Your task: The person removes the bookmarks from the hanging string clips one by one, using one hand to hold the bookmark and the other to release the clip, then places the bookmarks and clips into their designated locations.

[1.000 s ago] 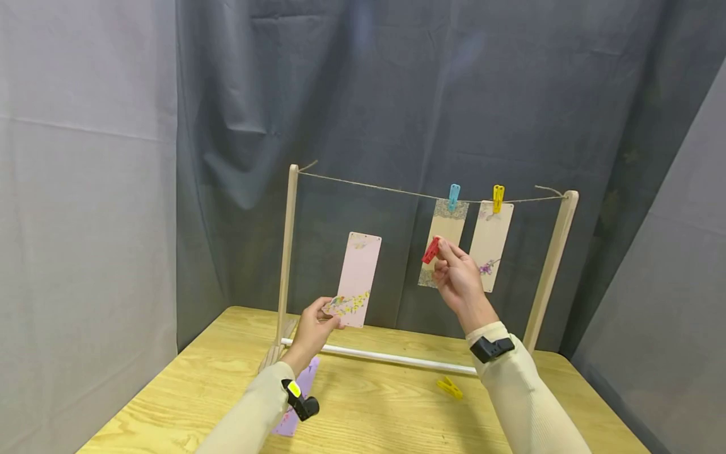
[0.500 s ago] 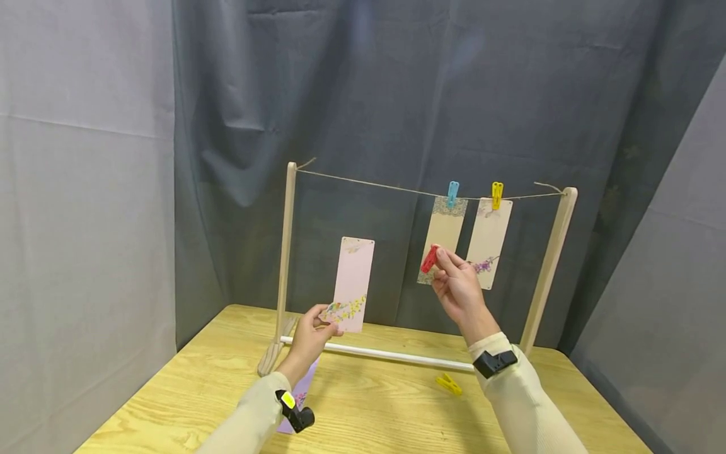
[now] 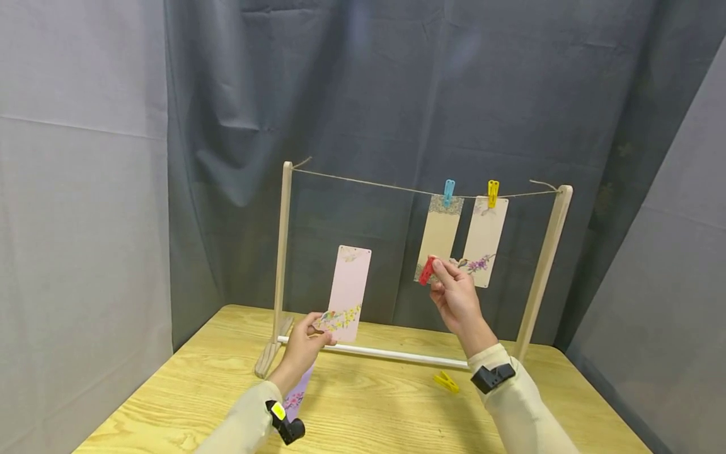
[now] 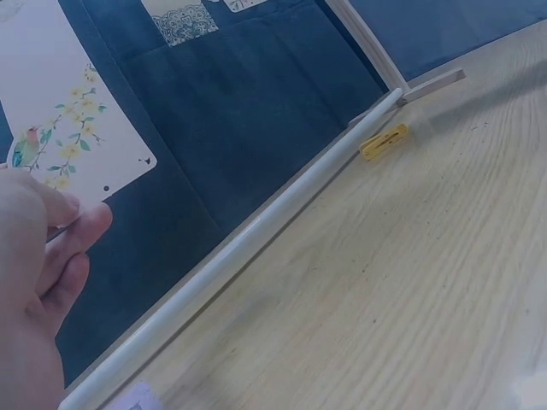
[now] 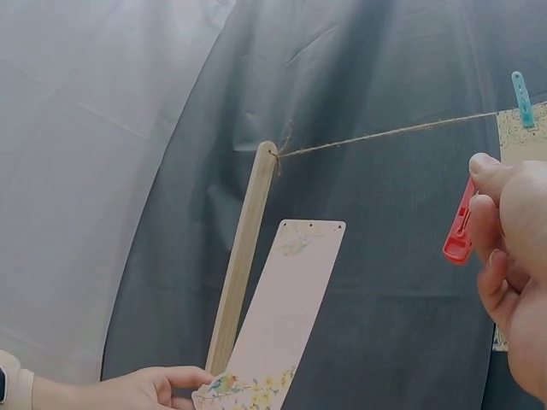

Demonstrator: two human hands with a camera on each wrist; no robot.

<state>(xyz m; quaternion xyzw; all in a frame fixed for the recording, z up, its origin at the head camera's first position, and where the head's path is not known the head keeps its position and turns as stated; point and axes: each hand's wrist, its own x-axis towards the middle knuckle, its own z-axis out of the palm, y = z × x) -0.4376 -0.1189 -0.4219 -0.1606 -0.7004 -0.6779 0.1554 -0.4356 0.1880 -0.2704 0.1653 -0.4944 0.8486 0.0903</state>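
Observation:
My left hand [image 3: 303,347] pinches the lower left corner of a pale pink bookmark [image 3: 349,280], printed with yellow blossoms and a bird. The bookmark stands upright in the air, below the string [image 3: 363,181] and apart from it. Between thumb and fingers my right hand [image 3: 458,299] holds a red clothespin [image 3: 426,271], in front of a hanging cream bookmark [image 3: 439,230] with lace-patterned ends. A blue clothespin [image 3: 449,192] fixes that one to the string. To its right, a yellow clothespin [image 3: 493,193] holds another cream bookmark [image 3: 486,230] with purple flowers.
The string runs between two wooden posts [image 3: 282,252], joined low down by a white rod [image 3: 386,354]. On the wooden table [image 3: 363,403] lie a loose yellow clothespin [image 3: 446,381] and a purple bookmark [image 3: 296,397], partly hidden by my left arm. Dark curtain [image 3: 340,94] hangs behind.
My left hand has lowered the pink bookmark and shifted slightly left. My right hand with the red clothespin has come down a little. The head view has shifted slightly.

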